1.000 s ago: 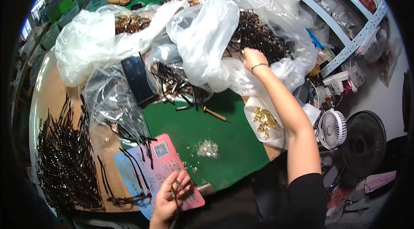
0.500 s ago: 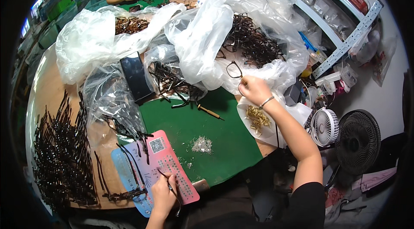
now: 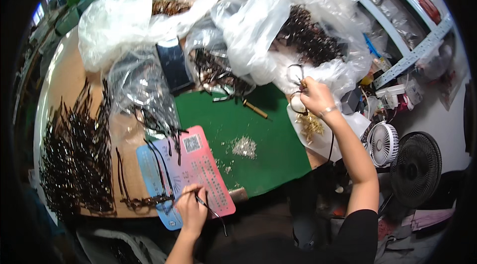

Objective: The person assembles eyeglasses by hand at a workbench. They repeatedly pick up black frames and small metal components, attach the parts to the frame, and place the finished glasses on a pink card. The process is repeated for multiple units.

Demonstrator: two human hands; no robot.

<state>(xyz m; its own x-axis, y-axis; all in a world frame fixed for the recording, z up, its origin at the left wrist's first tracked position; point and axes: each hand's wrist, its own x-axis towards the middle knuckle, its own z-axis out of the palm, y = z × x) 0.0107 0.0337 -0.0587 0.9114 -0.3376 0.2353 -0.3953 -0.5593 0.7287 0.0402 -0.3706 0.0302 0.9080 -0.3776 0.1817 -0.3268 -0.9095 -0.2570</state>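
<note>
My left hand (image 3: pixel 192 210), fingers closed, holds a slim dark eyeglass temple (image 3: pixel 219 218) over a pink-and-blue printed card (image 3: pixel 214 190). Farther off and to the right, my right hand (image 3: pixel 318 96) pinches a dark eyeglass front (image 3: pixel 299 113) by its middle, one rim on either side of the fingers. Just below that hand lie small gold-coloured pieces (image 3: pixel 312 130) on a white sheet. Behind it, a heap of dark eyeglass fronts (image 3: pixel 310 35) fills a clear plastic bag. A partly assembled pair of glasses (image 3: pixel 146 201) rests left of the card.
On the green mat (image 3: pixel 208 115) are a small screwdriver (image 3: pixel 256 109) and a pile of tiny clear bits (image 3: pixel 245 147). Many dark temples (image 3: pixel 79 164) cover the left table. Bagged temples (image 3: pixel 218 72) lie beyond the mat. Fans (image 3: pixel 383 143) and a metal shelf (image 3: pixel 415 55) stand right.
The eyeglass front has come away from the heap with my right hand, toward me, and both rims now show. My left hand still holds the temple. The whole view has shifted.
</note>
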